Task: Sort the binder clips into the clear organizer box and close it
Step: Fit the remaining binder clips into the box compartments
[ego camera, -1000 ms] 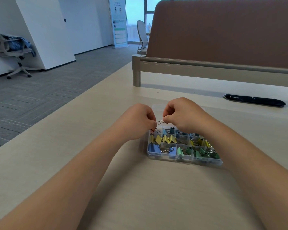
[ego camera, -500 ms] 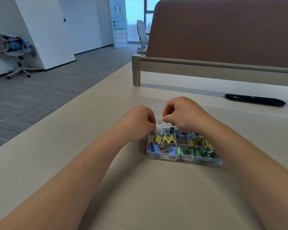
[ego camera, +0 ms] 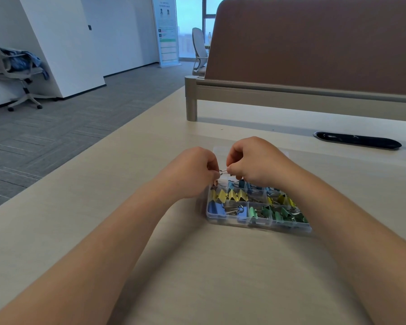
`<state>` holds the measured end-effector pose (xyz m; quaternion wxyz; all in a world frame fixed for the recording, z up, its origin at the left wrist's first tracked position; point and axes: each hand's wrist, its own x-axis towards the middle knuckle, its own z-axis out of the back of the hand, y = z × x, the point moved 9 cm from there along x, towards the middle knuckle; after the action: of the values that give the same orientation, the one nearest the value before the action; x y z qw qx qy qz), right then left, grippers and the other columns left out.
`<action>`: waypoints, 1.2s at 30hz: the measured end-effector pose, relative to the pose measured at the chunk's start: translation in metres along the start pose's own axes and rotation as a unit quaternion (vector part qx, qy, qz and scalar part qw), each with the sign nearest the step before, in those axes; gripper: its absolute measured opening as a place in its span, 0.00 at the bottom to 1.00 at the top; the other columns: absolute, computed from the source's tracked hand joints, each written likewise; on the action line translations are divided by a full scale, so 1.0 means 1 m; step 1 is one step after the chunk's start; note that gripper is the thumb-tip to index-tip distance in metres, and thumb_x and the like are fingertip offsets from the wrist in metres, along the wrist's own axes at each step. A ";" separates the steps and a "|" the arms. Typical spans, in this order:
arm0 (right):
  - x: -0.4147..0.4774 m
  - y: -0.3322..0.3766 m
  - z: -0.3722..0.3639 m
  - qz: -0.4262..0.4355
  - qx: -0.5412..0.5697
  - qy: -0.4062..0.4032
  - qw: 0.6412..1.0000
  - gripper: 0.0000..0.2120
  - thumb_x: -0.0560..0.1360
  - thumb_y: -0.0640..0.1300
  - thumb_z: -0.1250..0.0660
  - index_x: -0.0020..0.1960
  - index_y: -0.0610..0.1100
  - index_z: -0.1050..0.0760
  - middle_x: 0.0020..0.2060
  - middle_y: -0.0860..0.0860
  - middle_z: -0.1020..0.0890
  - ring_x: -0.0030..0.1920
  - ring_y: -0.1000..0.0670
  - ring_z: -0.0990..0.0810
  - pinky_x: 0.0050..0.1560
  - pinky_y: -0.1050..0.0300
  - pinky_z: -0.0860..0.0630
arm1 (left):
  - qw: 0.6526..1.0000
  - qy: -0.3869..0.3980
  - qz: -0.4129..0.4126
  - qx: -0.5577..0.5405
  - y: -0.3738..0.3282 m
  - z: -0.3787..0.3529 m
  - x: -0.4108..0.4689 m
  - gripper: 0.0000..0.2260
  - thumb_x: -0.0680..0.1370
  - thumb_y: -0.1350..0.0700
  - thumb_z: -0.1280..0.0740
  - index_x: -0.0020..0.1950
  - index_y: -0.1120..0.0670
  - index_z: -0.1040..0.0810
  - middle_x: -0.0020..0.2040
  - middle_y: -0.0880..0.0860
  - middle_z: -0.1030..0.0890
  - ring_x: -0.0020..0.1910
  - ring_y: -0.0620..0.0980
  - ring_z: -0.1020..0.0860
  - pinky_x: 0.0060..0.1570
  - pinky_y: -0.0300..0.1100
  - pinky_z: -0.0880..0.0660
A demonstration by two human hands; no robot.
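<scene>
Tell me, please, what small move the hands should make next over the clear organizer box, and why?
Probably lower the silver-handled binder clip, pinched between the left hand and right hand, into the far-left compartment of the clear plastic organizer box directly below. Both hands hold it just above that corner; its colour is hidden, so I cannot confirm the match.

Pale wood-grain table (ego camera: pixel 220 277), matt, smooth. Clear glossy plastic organizer box (ego camera: pixel 258 222). Smooth coloured painted bodies on binder clips (ego camera: pixel 230 195); wire handles (ego camera: pixel 223 171) bare shiny metal. Brown matt cloth-like partition panel (ego camera: pixel 314 43); frame (ego camera: pixel 291 90) smooth satin beige. Glossy black plastic cable slot (ego camera: pixel 359 140). Rough grey carpet floor (ego camera: pixel 56 137).
</scene>
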<state>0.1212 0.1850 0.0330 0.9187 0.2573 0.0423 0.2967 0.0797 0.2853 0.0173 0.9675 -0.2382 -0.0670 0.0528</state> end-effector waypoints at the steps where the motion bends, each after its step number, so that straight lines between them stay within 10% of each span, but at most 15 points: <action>1: 0.000 0.001 0.000 0.002 0.001 -0.001 1.000 0.08 0.75 0.40 0.31 0.39 0.50 0.24 0.38 0.52 0.20 0.40 0.52 0.21 0.34 0.61 0.30 | 1.000 -0.004 -0.002 0.000 0.001 0.002 0.000 0.03 0.78 0.55 0.34 0.47 0.49 0.22 0.40 0.45 0.23 0.38 0.42 0.26 0.34 0.35 0.32; 36: -0.001 0.007 -0.015 0.040 0.006 0.004 0.999 0.04 0.76 0.42 0.30 0.45 0.50 0.23 0.40 0.55 0.21 0.41 0.55 0.23 0.36 0.64 0.30 | 1.000 -0.003 0.006 -0.015 0.008 0.001 0.001 0.03 0.76 0.57 0.31 0.46 0.49 0.22 0.39 0.45 0.23 0.37 0.42 0.26 0.33 0.34 0.33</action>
<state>0.1131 0.1963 0.0235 0.9045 0.2628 0.0371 0.3339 0.0800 0.2925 0.0143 0.9633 -0.2527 -0.0690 0.0582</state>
